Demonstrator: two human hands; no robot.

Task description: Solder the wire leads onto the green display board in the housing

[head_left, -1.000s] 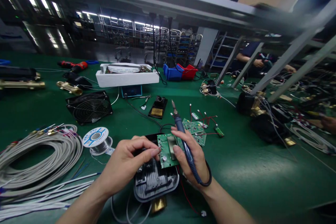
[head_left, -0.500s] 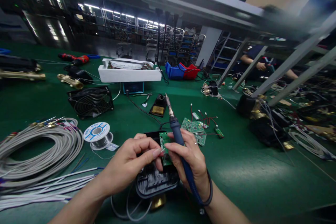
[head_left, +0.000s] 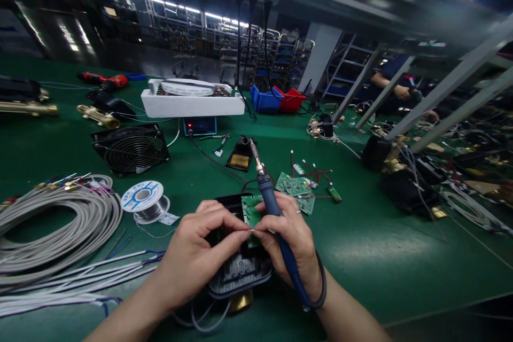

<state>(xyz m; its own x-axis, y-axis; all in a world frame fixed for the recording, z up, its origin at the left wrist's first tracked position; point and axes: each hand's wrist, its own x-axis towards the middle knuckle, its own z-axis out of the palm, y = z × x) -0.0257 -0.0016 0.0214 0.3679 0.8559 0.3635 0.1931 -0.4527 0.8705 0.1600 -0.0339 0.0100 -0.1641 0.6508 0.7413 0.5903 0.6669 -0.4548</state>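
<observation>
My left hand (head_left: 204,240) is closed in a pinch on a thin wire (head_left: 251,230), mostly hidden by the fingertips. My right hand (head_left: 290,240) holds a blue-handled soldering iron (head_left: 269,192), its metal tip pointing up and away from me. The right thumb and forefinger meet the same wire from the other side. Right behind the fingertips is a green circuit board (head_left: 249,208), partly covered by my right hand. Below it lies an open black housing (head_left: 240,272) with a brass fitting (head_left: 241,301) at its near side.
A solder spool (head_left: 144,200) and coiled grey cables (head_left: 56,224) lie left, below a black fan (head_left: 132,148). Farther back are an iron stand (head_left: 240,154) and a white foam tray (head_left: 192,107). Loose circuit boards (head_left: 294,184) lie right. A co-worker's hand (head_left: 401,92) shows far right.
Both hands have drawn together, and the right thumb and forefinger now meet at the left fingertips. The board shows slightly higher behind them. The camera view has shifted a little.
</observation>
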